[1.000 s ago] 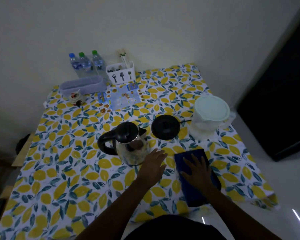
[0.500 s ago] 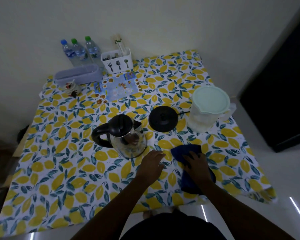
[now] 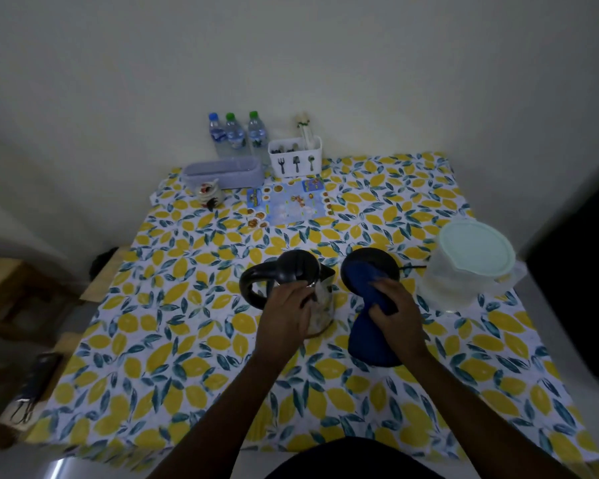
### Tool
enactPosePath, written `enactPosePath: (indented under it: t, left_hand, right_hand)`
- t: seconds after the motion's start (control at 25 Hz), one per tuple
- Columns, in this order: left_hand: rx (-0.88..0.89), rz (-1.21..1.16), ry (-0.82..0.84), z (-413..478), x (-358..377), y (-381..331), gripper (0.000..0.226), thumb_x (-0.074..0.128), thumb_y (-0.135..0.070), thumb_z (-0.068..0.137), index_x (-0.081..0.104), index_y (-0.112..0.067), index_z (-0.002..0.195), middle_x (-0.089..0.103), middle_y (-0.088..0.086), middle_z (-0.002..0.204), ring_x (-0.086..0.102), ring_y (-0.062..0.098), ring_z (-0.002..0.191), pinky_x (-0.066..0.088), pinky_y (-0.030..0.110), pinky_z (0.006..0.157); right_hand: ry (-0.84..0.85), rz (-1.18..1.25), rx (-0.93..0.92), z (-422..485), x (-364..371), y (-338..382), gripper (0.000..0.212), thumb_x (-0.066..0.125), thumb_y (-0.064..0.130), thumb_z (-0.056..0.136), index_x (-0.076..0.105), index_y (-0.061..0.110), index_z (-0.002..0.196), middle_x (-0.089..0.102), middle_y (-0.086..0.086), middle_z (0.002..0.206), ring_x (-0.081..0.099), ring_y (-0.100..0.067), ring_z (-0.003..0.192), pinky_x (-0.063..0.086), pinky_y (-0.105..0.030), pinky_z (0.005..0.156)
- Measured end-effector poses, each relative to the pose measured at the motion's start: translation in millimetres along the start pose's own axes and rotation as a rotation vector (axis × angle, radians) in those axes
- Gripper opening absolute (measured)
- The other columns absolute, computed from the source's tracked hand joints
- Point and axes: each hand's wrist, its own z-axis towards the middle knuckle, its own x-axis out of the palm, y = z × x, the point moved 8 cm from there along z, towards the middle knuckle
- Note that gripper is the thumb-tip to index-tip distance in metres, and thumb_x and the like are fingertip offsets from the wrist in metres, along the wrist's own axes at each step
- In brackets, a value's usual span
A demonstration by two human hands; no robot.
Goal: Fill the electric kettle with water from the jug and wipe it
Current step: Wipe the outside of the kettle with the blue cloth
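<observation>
Blue cloth (image 3: 372, 326) is bunched in my right hand (image 3: 396, 311), just right of the kettle (image 3: 320, 305). My left hand (image 3: 286, 314) curls around its shiny side. I should hold it steady and rub gently.

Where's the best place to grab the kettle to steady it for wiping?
Probably the black loop handle, from the kettle's left. It juts clear there, while the right hand brings the blue cloth from the right. The left hand now rests on the steel body.
</observation>
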Motion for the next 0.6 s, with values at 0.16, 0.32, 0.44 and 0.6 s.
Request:
enactPosePath:
  t: [0.16,0.32,0.44,0.6]
  left_hand:
    - [-0.267,0.034,-0.011,24.4,-36.3,60.1,0.039,0.065,-0.029,0.091,0.059,-0.009,0.124,0.06,0.012,0.129,0.05,0.028,0.123,0.043,0.042,0.104]
    - [-0.46,-0.236,0.289,38.6,-21.7,92.8,0.051,0.067,-0.038,0.088,0.056,-0.008,0.128,0.064,0.014,0.124,0.061,0.028,0.114,0.049,0.036,0.094]
    - [-0.456,-0.242,0.327,45.4,-17.3,99.1,0.039,0.068,-0.04,0.087,0.063,-0.01,0.112,0.068,0.013,0.107,0.063,0.027,0.094,0.049,0.037,0.08]
    - [-0.454,-0.253,0.287,47.6,-16.0,104.5,0.037,0.072,-0.041,0.083,0.064,-0.01,0.101,0.068,0.011,0.097,0.057,0.018,0.08,0.044,0.03,0.071]
  right_hand:
    - [0.059,0.1,-0.139,57.9,27.2,72.8,0.042,0.061,0.014,0.077,0.064,0.017,0.119,0.059,0.001,0.126,0.048,0.0,0.113,0.037,-0.018,0.097]
    - [0.35,-0.055,-0.133,93.9,100.5,104.5,0.038,0.055,0.009,0.089,0.06,0.014,0.126,0.057,-0.01,0.135,0.053,-0.027,0.121,0.044,-0.041,0.102]
    - [0.523,-0.169,-0.006,100.1,131.4,99.1,0.034,0.041,0.029,0.099,0.053,0.026,0.131,0.055,-0.007,0.137,0.055,-0.031,0.115,0.046,-0.048,0.093]
    - [0.219,-0.506,-0.226,66.8,124.6,99.7,0.043,0.041,0.043,0.097,0.047,0.03,0.138,0.048,-0.003,0.146,0.046,-0.035,0.126,0.045,-0.052,0.098]
